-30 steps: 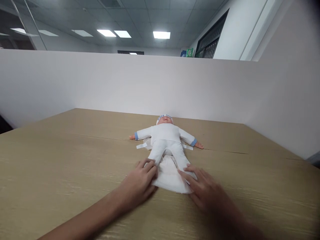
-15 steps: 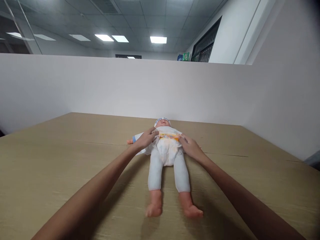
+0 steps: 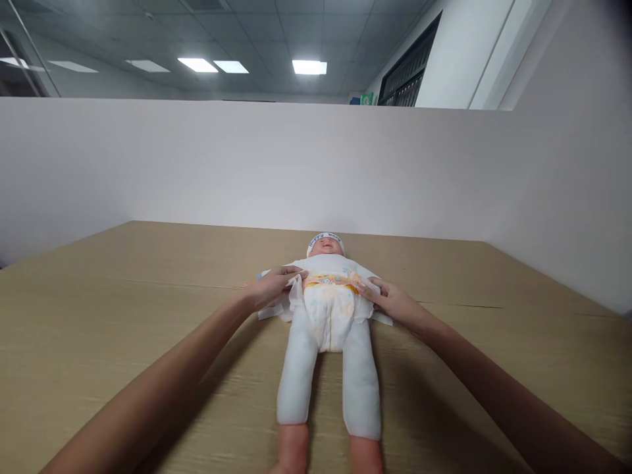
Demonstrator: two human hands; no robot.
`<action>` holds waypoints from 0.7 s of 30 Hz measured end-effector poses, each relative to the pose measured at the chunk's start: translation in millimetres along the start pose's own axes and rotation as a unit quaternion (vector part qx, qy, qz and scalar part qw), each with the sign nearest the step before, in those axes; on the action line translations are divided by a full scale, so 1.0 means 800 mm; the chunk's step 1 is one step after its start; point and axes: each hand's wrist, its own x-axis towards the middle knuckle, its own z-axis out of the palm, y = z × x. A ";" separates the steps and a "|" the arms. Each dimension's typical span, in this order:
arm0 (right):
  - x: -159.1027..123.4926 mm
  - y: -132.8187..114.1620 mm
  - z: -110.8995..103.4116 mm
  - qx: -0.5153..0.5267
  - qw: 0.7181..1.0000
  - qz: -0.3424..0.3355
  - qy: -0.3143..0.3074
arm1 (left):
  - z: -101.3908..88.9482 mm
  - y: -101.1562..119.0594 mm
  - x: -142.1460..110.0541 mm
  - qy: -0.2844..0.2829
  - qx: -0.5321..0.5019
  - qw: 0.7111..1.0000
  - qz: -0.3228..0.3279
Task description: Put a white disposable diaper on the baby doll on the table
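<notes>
A baby doll (image 3: 296, 375) in white clothing lies on its back, its feet toward me and its head at the far end. A white diaper (image 3: 328, 322) with an orange patterned waistband covers its hips and belly, and its side flaps spread out at both sides. My left hand (image 3: 276, 286) is closed on the diaper's front edge at the left, thumb and fingers pinched together. At the right edge of the waistband, my right hand (image 3: 388, 297) grips the diaper between thumb and fingers. The doll's feet are partly cut off by the lower frame edge.
The doll rests on a wide brown tabletop (image 3: 162, 263) with a seam running across it. A white partition (image 3: 247, 164) rises behind the far edge, and a white wall (image 3: 567, 197) stands at the right.
The view has shifted, so the doll appears larger and lower. Both hands have moved down and outward along the diaper's front, and its side flaps show more.
</notes>
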 end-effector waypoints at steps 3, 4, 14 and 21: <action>-0.022 0.013 -0.010 -0.037 0.999 -0.003 0.022 | -0.015 0.012 -0.008 0.065 0.030 0.997 0.012; -0.032 0.019 -0.013 -0.058 0.998 -0.004 0.037 | -0.018 0.018 -0.012 0.081 0.049 0.995 0.021; -0.076 0.054 -0.009 -0.225 0.966 -0.019 0.129 | 0.105 0.057 -0.021 0.031 0.413 0.861 0.294; -0.070 0.059 -0.008 -0.218 0.966 0.032 0.137 | 0.143 0.027 0.002 0.043 0.583 0.766 0.267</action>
